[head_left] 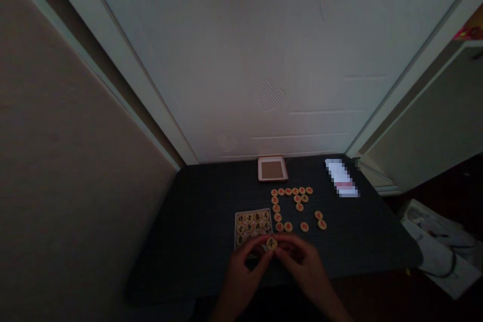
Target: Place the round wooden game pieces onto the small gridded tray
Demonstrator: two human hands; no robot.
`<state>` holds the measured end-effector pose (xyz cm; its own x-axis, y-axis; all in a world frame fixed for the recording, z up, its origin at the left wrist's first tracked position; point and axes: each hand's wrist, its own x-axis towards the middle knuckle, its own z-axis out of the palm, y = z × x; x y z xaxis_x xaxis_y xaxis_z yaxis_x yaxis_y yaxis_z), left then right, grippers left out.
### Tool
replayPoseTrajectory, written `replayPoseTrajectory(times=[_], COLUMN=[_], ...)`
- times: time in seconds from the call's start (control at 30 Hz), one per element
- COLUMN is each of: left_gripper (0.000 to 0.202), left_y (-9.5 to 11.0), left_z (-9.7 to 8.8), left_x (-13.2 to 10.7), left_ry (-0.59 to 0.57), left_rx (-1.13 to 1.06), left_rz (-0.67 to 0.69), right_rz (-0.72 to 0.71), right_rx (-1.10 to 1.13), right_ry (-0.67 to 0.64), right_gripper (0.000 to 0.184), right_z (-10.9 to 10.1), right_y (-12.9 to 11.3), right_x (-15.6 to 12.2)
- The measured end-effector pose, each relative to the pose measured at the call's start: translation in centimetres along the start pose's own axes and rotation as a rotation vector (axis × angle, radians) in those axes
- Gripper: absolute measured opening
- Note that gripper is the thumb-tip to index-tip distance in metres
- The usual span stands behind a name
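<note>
Between the fingertips of both my hands is one round Chinese chess piece [271,244] with a black character, its face turned up toward me. My left hand [247,261] pinches it from the left, and my right hand [298,257] from the right. Just beyond my left hand lies an open box [235,226] with rows of black-lettered pieces; my fingers cover its near right part. Right of the box, red-lettered pieces [277,217] form a column that turns into a row along the top. A few loose pieces [304,227] lie farther right.
A shallow box lid [272,179] lies at the back of the dark table [196,231], by the white door [226,60]. A blurred-out white phone-like object [341,177] rests at the back right. White bags or boxes [441,251] stand on the floor at right.
</note>
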<state>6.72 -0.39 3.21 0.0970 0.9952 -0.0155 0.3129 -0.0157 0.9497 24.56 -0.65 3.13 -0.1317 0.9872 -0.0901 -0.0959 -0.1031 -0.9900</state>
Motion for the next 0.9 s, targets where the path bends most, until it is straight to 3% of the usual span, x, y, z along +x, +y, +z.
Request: replayPoseTrajectory(times=[0.33,0.6,0.9], left_gripper=[0.022,0.024,0.019], left_y=[0.0,0.0,-1.3], left_z=[-0.1,-0.2,-1.6], left_x=[0.2,0.1,0.8], left_ry=[-0.011,-0.043,0.017], left_rx=[0.093,0.217,0.336], left_rz=[0.175,0.191,0.207], right_rz=[0.034,0.037,-0.033], right_rx=[-0.010,-0.001,-0.248], right_ry=[0.012,0.064,0.098], right_gripper=[0.041,0.037,0.028], right_z=[-0.1,0.1,-0.8], right_y=[0.4,1.2,3.1], right_x=[0.4,0.6,0.7])
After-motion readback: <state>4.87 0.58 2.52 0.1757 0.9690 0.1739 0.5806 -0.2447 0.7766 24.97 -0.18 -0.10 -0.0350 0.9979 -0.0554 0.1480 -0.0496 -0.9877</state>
